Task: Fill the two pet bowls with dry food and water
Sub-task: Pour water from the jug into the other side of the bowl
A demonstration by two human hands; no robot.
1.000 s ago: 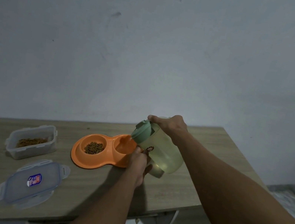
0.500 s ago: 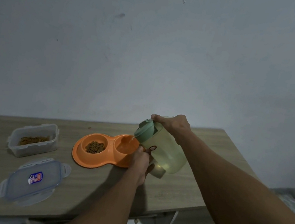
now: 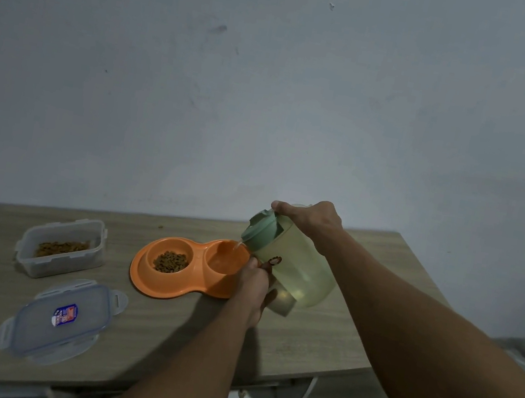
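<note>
The orange double bowl (image 3: 170, 287) sits in the middle of the worktop (image 3: 317, 340). If I tilt the jug (image 3: 298, 267) more, water can overshoot the shallow cup and wet the dry food (image 3: 170, 261) beside it. The jug is translucent, green-lidded and tilted. My right hand (image 3: 310, 219) grips its top; my left hand (image 3: 254, 281) touches it below, but I cannot tell if it grips.

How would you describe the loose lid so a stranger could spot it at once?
Find the wooden table by the wall. Near its front left edge, before the open food container, lies the lid. It alone is flat, clear and bears a blue-and-red sticker.
</note>
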